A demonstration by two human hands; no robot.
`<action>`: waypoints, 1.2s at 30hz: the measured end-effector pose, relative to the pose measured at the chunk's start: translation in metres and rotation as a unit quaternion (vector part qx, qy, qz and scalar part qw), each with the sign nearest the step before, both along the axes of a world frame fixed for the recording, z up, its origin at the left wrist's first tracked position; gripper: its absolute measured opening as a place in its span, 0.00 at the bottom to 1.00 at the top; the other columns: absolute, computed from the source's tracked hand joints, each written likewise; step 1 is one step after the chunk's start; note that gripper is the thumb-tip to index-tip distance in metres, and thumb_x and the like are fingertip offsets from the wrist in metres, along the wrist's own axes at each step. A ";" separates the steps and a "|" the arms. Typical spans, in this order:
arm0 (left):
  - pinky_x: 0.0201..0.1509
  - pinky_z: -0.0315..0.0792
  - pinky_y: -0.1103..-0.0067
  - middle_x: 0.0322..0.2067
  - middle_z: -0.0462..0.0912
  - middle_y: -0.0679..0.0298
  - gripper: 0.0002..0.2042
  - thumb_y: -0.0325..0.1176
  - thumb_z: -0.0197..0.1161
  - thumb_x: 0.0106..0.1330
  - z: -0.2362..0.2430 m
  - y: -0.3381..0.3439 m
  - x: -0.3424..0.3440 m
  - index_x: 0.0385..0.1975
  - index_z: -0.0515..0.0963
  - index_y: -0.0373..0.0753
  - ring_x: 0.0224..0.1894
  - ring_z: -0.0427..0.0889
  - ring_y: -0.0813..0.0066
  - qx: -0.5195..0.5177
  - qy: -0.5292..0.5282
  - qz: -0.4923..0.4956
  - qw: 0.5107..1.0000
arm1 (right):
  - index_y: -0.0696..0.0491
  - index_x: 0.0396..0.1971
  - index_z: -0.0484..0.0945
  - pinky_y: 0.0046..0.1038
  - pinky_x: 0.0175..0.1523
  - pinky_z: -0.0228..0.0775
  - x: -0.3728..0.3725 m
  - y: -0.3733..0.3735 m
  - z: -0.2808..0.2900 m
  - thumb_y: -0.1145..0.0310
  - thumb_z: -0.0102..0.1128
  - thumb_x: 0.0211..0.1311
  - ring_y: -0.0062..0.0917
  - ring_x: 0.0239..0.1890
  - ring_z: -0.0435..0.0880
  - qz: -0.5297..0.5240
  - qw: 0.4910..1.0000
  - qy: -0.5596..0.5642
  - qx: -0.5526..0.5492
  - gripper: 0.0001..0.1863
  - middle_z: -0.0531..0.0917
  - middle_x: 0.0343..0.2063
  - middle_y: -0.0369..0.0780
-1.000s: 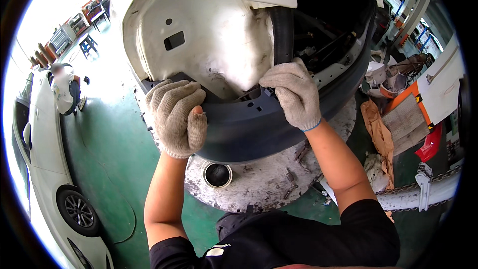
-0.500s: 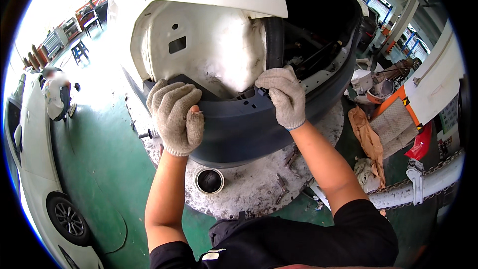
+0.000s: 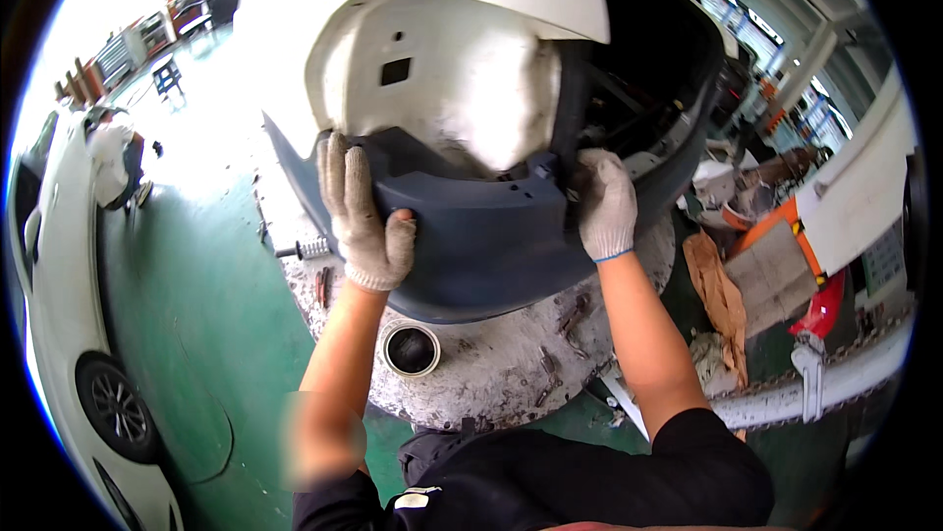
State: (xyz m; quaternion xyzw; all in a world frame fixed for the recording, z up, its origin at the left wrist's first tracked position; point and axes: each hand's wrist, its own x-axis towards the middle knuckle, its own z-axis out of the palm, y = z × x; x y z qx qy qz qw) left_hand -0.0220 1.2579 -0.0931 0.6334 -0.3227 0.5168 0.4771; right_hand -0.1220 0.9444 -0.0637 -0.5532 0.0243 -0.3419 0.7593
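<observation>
A dark grey car bumper (image 3: pixel 471 256) sits against the white rear body panel (image 3: pixel 452 89), below its lamp recess. My left hand (image 3: pixel 365 222), in a knitted work glove, lies flat on the bumper's left part with its fingers stretched up and thumb apart. The thumb's tip pokes bare through the glove. At the bumper's upper edge, to the right of the recess, my gloved right hand (image 3: pixel 606 205) curls its fingers on the edge; its fingertips are partly hidden.
Under the bumper stands a stained round platform (image 3: pixel 491 384) with an open tin (image 3: pixel 412 349) of dark contents on it. A white car (image 3: pixel 69 305) and a crouching person (image 3: pixel 116 158) are at left. Crumpled brown paper (image 3: pixel 715 285) and a white chain-wrapped beam (image 3: pixel 825 374) lie at right.
My left hand has gone from curled over the bumper's edge to flat with straight fingers. The right hand has shifted slightly right along the edge. The whole view has shifted a little.
</observation>
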 end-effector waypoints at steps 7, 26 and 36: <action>0.88 0.47 0.59 0.84 0.51 0.36 0.41 0.50 0.55 0.82 -0.043 0.019 0.018 0.83 0.51 0.26 0.86 0.50 0.37 -0.027 0.214 -0.040 0.976 | 0.65 0.59 0.82 0.33 0.66 0.73 0.007 -0.005 -0.025 0.64 0.44 0.86 0.33 0.56 0.84 -0.108 0.935 0.142 -0.307 0.22 0.87 0.54 0.48; 0.90 0.35 0.62 0.87 0.48 0.59 0.39 0.62 0.38 0.87 0.015 0.154 0.184 0.87 0.50 0.40 0.89 0.44 0.61 -0.597 0.278 -0.147 0.738 | 0.64 0.62 0.79 0.30 0.61 0.76 0.023 -0.077 -0.078 0.64 0.41 0.89 0.26 0.53 0.82 0.011 0.992 0.126 -0.029 0.22 0.85 0.54 0.42; 0.89 0.47 0.65 0.84 0.58 0.56 0.38 0.60 0.43 0.87 -0.052 0.086 0.284 0.84 0.57 0.36 0.86 0.54 0.61 -0.547 0.275 -0.205 0.764 | 0.63 0.71 0.73 0.32 0.68 0.75 0.025 -0.063 -0.083 0.67 0.41 0.90 0.29 0.62 0.80 0.016 0.994 0.092 0.063 0.22 0.81 0.63 0.43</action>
